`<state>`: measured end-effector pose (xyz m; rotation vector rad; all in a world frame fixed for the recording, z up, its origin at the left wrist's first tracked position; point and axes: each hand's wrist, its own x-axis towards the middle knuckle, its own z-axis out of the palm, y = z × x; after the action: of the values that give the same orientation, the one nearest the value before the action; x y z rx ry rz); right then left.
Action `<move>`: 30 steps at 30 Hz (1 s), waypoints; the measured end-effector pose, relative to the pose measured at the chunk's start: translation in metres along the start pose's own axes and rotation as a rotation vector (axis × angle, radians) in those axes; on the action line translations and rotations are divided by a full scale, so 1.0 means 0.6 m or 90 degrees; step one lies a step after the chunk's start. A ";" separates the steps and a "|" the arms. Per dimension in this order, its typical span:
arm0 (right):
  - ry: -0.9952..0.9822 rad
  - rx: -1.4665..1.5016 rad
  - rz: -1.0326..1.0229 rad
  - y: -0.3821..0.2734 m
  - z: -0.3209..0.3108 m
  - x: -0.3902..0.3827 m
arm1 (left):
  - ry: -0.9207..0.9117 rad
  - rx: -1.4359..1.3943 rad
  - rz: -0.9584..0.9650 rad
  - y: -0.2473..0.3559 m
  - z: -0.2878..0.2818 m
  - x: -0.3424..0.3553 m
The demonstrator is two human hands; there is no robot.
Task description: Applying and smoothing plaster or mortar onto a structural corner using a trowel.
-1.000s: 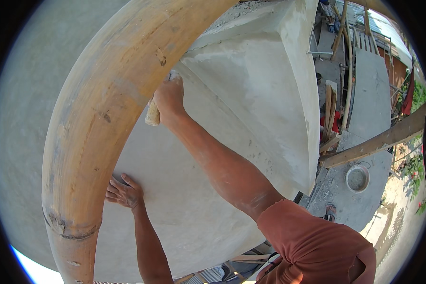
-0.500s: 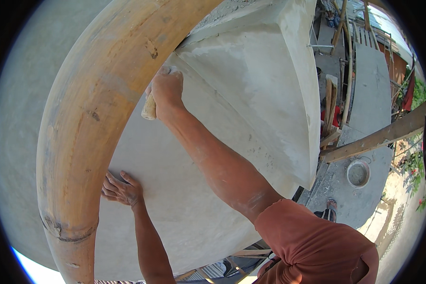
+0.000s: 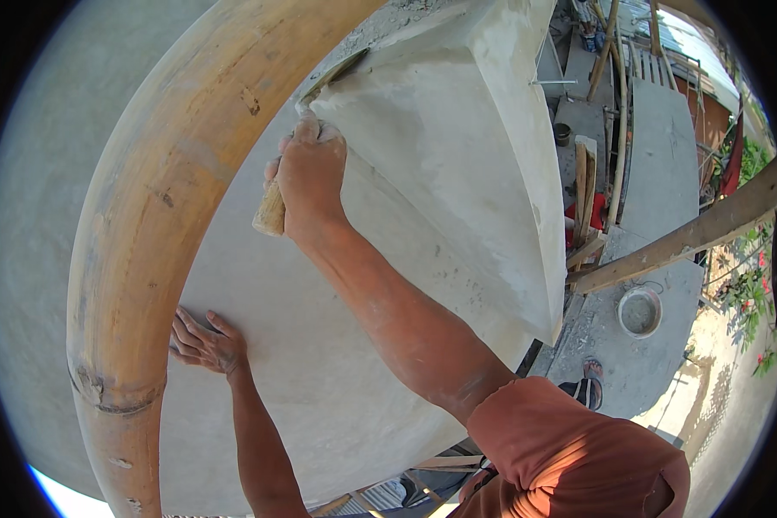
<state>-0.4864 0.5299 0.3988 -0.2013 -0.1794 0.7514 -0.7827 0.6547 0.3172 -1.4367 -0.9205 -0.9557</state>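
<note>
My right hand [image 3: 312,177] is closed round the wooden handle of a trowel [image 3: 269,213]. Its dark metal blade reaches up beside the bamboo pole, against the upper end of a raised plaster edge, and the pole may hide part of it. Lower down, my left hand [image 3: 209,344] lies spread on the smooth grey plastered surface [image 3: 259,285], its fingertips close to the pole's edge in this view. A pale, angular plastered projection [image 3: 440,129] stands out to the right of my right hand.
A thick bamboo pole [image 3: 155,207] crosses the left side in front of the plaster. At right, a bucket of grey mix [image 3: 640,312] stands on a platform [image 3: 665,164] below, near a foot in a sandal [image 3: 592,380]. A wooden beam [image 3: 682,233] slants past the bucket.
The trowel's blade has come into sight above my right hand, and more of its handle shows. My left hand still rests flat. The whole view has shifted slightly.
</note>
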 end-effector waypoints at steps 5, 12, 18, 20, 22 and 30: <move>-0.003 0.018 -0.015 -0.030 -0.008 -0.036 | 0.045 -0.001 0.003 0.003 0.005 -0.005; -0.021 0.029 -0.038 -0.059 -0.019 -0.066 | 0.042 -0.008 -0.010 0.000 0.014 -0.015; 0.025 0.022 -0.069 -0.087 -0.021 -0.103 | -0.515 0.045 -0.223 0.049 -0.049 0.025; 0.031 -0.026 -0.120 -0.086 -0.004 -0.122 | -0.369 0.047 -0.191 -0.005 0.005 -0.023; -0.006 -0.028 -0.113 -0.071 0.001 -0.111 | -0.237 0.034 -0.144 -0.020 0.027 -0.047; -0.095 0.023 -0.095 -0.023 0.016 -0.033 | -0.377 -0.047 -0.210 -0.001 -0.007 -0.018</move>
<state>-0.4939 0.5074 0.4095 -0.0957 -0.3186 0.6213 -0.7876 0.6504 0.3073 -1.7009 -1.6088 -0.8114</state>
